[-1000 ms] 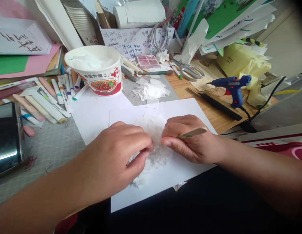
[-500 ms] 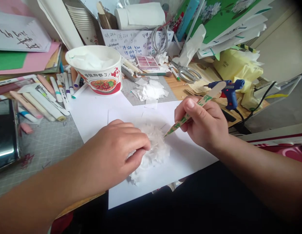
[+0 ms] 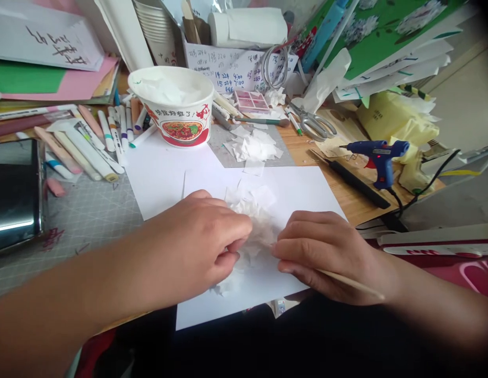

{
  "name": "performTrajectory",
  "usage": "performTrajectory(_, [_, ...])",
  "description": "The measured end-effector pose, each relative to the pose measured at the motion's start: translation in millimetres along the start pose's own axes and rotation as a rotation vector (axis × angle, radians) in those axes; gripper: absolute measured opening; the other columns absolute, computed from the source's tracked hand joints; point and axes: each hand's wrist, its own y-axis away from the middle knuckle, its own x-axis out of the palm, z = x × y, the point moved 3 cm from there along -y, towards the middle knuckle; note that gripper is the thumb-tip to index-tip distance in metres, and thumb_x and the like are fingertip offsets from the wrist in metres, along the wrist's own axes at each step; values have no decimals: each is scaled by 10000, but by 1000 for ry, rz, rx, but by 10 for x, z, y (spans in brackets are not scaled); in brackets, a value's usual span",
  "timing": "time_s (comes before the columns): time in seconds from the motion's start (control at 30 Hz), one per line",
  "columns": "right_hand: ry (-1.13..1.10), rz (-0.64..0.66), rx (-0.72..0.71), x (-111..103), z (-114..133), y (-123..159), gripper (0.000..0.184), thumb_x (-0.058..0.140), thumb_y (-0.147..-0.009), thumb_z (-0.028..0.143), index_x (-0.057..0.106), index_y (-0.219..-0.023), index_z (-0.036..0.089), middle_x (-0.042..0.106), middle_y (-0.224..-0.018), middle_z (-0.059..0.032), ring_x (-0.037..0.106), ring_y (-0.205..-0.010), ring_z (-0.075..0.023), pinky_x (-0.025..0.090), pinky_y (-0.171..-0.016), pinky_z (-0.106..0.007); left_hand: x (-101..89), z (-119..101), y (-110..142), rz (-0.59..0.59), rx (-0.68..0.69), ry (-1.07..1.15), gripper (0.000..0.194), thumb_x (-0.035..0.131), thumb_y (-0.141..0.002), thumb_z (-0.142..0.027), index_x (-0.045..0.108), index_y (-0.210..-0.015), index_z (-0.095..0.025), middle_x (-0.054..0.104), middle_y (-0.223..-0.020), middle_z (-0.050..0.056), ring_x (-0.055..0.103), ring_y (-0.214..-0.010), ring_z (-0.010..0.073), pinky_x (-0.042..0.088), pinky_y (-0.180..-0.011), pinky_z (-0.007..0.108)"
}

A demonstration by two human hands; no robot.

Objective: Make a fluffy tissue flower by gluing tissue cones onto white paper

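A ruffled cluster of thin white paper pieces (image 3: 252,202) rests on a white sheet (image 3: 299,184) in front of me. My left hand (image 3: 208,236) lies over the cluster's left side, thumb and fingers closed; what is pinched between them, if anything, is hidden. From the right, my right hand (image 3: 326,252) is closed around a flat wooden craft stick (image 3: 354,286). The stick's rounded end points back toward my wrist, while its front end meets the cluster, mostly covered by my fingers. Behind them is a loose pile of cut white paper pieces (image 3: 255,144).
A paper noodle bowl (image 3: 184,131) with white tissue stands at the back. Markers (image 3: 82,147) crowd the left, beside a dark shiny device (image 3: 16,194). Right of the pile lie scissors (image 3: 313,123), black-handled tweezers or a similar tool (image 3: 358,184) and a blue glue gun (image 3: 381,160).
My right hand has come down and toward me, and the stick has tipped from raised to low, its front end now at the cluster. The left hand stays at the cluster. The view has shifted slightly.
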Motion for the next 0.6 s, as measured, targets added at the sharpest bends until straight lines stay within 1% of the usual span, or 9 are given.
performTrajectory(0.07, [83, -19, -36, -7, 17, 13, 67, 544, -948, 187, 588, -955, 137, 668, -725, -70, 600, -672, -174, 490, -603, -304, 0, -6, 5, 0, -3, -8, 178, 495, -710, -42, 416, -657, -192, 450, -589, -76, 410, -558, 105, 303, -689, 285])
performTrajectory(0.13, [155, -35, -60, -29, 36, 28, 51, 559, -938, 189, 585, -953, 149, 661, -700, -54, 612, -672, -181, 499, -604, -309, 1, -8, 7, 1, -10, -23, 164, 477, -712, -47, 430, -678, -200, 432, -583, -75, 413, -554, 111, 312, -689, 284])
performTrajectory(0.23, [211, -49, -55, -65, 47, 51, 35, 578, -922, 192, 589, -937, 163, 656, -684, -43, 624, -667, -186, 501, -600, -312, 16, -1, -1, 38, -26, -51, 137, 482, -756, -79, 503, -723, -210, 450, -589, -69, 443, -568, 123, 333, -706, 292])
performTrajectory(0.3, [207, -64, -40, -86, 37, 65, 27, 576, -918, 182, 593, -931, 164, 660, -688, -46, 621, -655, -183, 500, -596, -314, 34, 7, -7, 67, -25, -71, 132, 493, -792, -108, 552, -740, -214, 479, -598, -60, 468, -589, 133, 345, -723, 305])
performTrajectory(0.4, [112, -75, 17, -107, -9, 83, 51, 563, -919, 157, 602, -952, 155, 672, -720, -62, 612, -653, -171, 496, -594, -308, 64, 17, -1, 85, -11, -95, 126, 525, -814, -153, 623, -781, -225, 523, -604, -48, 500, -603, 148, 360, -731, 323])
performTrajectory(0.53, [-82, -118, 162, -141, -78, 107, 60, 563, -919, 142, 620, -939, 148, 653, -722, -64, 594, -647, -149, 475, -570, -280, 113, 8, 28, 106, 24, -108, 167, 550, -818, -166, 687, -870, -247, 602, -634, -31, 566, -633, 169, 375, -732, 328])
performTrajectory(0.6, [-172, -164, 197, -164, -79, 116, 46, 584, -906, 136, 628, -923, 134, 639, -710, -63, 587, -637, -143, 472, -561, -275, 109, 5, 34, 46, 12, -94, 176, 563, -806, -163, 702, -847, -262, 612, -610, -33, 573, -625, 170, 380, -728, 321])
